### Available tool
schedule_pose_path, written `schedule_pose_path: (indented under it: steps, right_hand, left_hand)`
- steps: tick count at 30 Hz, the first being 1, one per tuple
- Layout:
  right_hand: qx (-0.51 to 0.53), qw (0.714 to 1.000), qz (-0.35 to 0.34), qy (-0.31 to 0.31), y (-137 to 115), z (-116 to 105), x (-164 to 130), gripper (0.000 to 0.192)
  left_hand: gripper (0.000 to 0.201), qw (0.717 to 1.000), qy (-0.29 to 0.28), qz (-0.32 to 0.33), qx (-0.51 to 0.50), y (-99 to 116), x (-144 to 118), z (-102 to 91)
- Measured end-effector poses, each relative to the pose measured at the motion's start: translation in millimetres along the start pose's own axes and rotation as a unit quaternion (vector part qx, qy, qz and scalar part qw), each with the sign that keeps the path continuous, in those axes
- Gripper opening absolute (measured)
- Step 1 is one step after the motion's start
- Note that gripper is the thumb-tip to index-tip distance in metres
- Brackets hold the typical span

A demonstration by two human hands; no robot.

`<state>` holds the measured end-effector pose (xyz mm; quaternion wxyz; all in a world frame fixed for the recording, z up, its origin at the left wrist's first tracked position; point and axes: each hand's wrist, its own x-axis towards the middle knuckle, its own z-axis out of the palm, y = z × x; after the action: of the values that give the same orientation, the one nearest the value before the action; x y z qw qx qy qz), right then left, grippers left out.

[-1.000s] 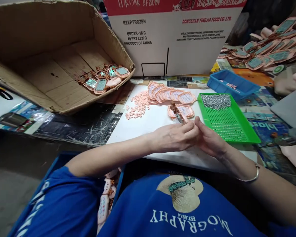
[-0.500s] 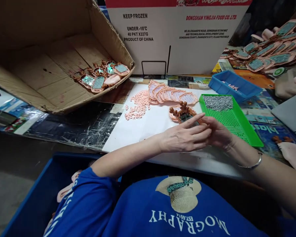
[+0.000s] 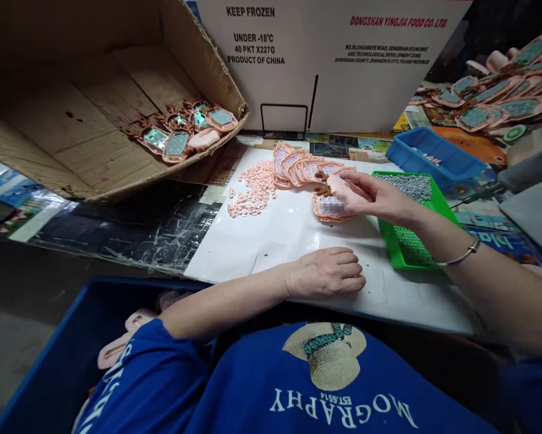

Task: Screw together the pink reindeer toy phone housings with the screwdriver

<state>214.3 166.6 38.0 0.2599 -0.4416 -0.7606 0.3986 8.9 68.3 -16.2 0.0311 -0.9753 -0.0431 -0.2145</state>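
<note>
My right hand (image 3: 370, 196) pinches a pink shell (image 3: 331, 206) — light, thin, likely brittle; I'd grip the rim. Left hand (image 3: 327, 272) flat on table (image 3: 271, 241), fingers empty.

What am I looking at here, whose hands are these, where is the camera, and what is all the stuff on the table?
The camera sits on a person's head and looks down, so you see that person's own arms and blue shirt. The left hand rests palm down on the white sheet, holding nothing that shows. The right hand grips a pink toy piece with brown antlers above another pink piece. Behind lie a fanned row of pink keypad panels and a heap of small pink buttons. To the right are a green tray with tiny metal screws and a blue bin. The open cardboard box on the left holds finished-looking toys.
</note>
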Motion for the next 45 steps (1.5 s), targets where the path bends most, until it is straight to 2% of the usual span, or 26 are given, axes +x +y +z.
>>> schedule_pose_path:
  steps: [4,10,14,19,22,25,28,30,31,32,34,35,36,37,38,40,43,45]
  right_hand:
    - [-0.091,0.996,-0.006,-0.019,3.7,2.1,9.3,0.079]
    - [-0.222,0.971,-0.08,-0.038,12.3,8.0,17.7,0.071]
    - [-0.255,0.961,-0.106,-0.027,17.6,8.8,19.5,0.069]
    - [-0.299,0.947,-0.112,-0.044,21.3,11.0,21.0,0.073]
    - [-0.348,0.928,-0.12,-0.056,21.1,13.6,23.6,0.074]
    - [-0.376,0.916,-0.136,-0.043,16.1,16.5,25.4,0.069]
    - [-0.374,0.916,-0.144,-0.011,4.8,15.1,21.6,0.066]
    - [-0.338,0.93,-0.145,0.011,-5.7,11.3,12.7,0.068]
    - [-0.309,0.941,-0.139,0.021,-11.5,9.6,5.8,0.07]
    - [-0.278,0.952,-0.127,0.032,-17.3,8.5,-2.8,0.072]
    - [-0.216,0.971,-0.091,0.047,-27.7,10.3,-23.7,0.075]
    - [-0.186,0.979,-0.075,0.047,-31.7,13.5,-35.2,0.075]
    - [-0.161,0.984,-0.065,0.042,-34.7,18.3,-46.7,0.073]
    - [-0.141,0.988,-0.061,0.037,-36.5,24.1,-57.8,0.07]
    - [-0.127,0.99,-0.059,0.036,-37.1,30.6,-68.1,0.068]
    - [-0.117,0.99,-0.061,0.042,-35.2,43.5,-85.6,0.067]
    - [-0.111,0.99,-0.069,0.054,-27.6,56.3,-104.6,0.075]
    - [-0.108,0.989,-0.087,0.055,-22.4,59.1,-113.3,0.076]
  left_hand:
    - [0.023,0.999,-0.038,-0.016,-0.016,0.5,-0.3,1.0]
    - [0.027,0.998,-0.059,-0.031,-0.01,1.7,-1.6,2.2]
    - [0.022,0.998,-0.054,-0.033,-0.022,0.9,-1.3,3.4]
    - [0.025,0.996,-0.073,-0.036,-0.026,0.1,-0.3,3.3]
    - [0.025,0.996,-0.07,-0.039,-0.032,-2.2,-1.3,2.9]
    - [0.024,0.996,-0.059,-0.048,-0.054,-4.9,-3.7,3.8]
    - [0.022,0.988,-0.023,-0.104,-0.114,-5.0,-5.8,5.1]
    - [0.02,0.957,0.049,-0.206,-0.197,-3.1,-6.1,3.7]
    - [0.019,0.922,0.095,-0.272,-0.258,-1.8,-5.9,1.8]
    - [0.02,0.87,0.139,-0.337,-0.331,-0.4,-5.6,-0.9]
    - [0.028,0.732,0.204,-0.432,-0.486,2.6,-4.8,-7.6]
    - [0.036,0.665,0.227,-0.451,-0.551,4.4,-4.5,-10.9]
    - [0.045,0.612,0.244,-0.452,-0.601,6.5,-4.1,-13.7]
    - [0.052,0.577,0.26,-0.441,-0.637,9.2,-3.8,-15.6]
    - [0.056,0.559,0.273,-0.425,-0.657,12.6,-3.3,-16.4]
    - [0.06,0.556,0.292,-0.4,-0.667,21.9,-2.0,-15.0]
    - [0.06,0.576,0.298,-0.402,-0.646,38.5,1.0,-9.3]
    - [0.058,0.6,0.302,-0.401,-0.623,47.7,3.2,-6.7]
